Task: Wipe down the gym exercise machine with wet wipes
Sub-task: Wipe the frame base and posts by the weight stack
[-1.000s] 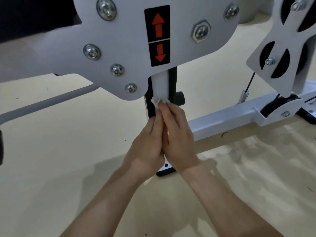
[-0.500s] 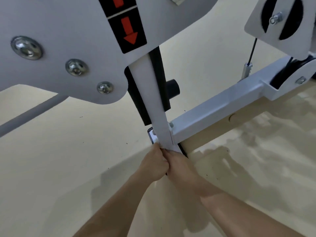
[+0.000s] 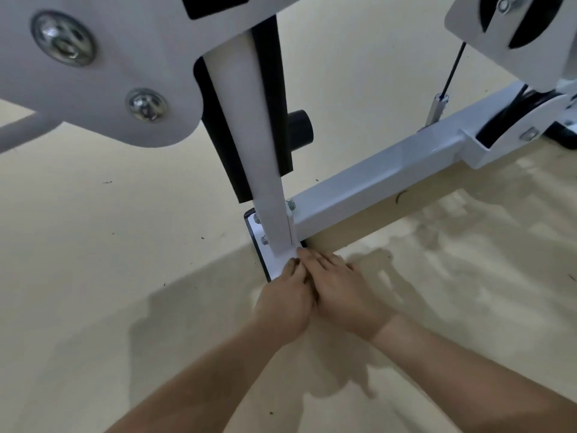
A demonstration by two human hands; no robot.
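Note:
The gym machine's white upright post (image 3: 268, 170) runs down to a bolted base plate (image 3: 261, 242) on the floor. Both my hands meet at the foot of this post. My left hand (image 3: 281, 304) has its fingers curled at the post's bottom and pinches the white wet wipe (image 3: 289, 256), of which only a small edge shows at the fingertips. Beside it, touching it, my right hand (image 3: 343, 292) lies with fairly straight fingers that press onto the same spot at the post's foot.
A grey square beam (image 3: 390, 179) runs from the post to the right, towards a pulley bracket (image 3: 512, 129) and a thin cable (image 3: 452, 70). A large grey bolted plate (image 3: 109, 73) overhangs at top left. A black knob (image 3: 301, 129) sticks out behind the post. Beige floor lies all around.
Both hands have slid down the upright post, from just under the grey plate to its foot at the base plate. The camera has dipped lower and closer.

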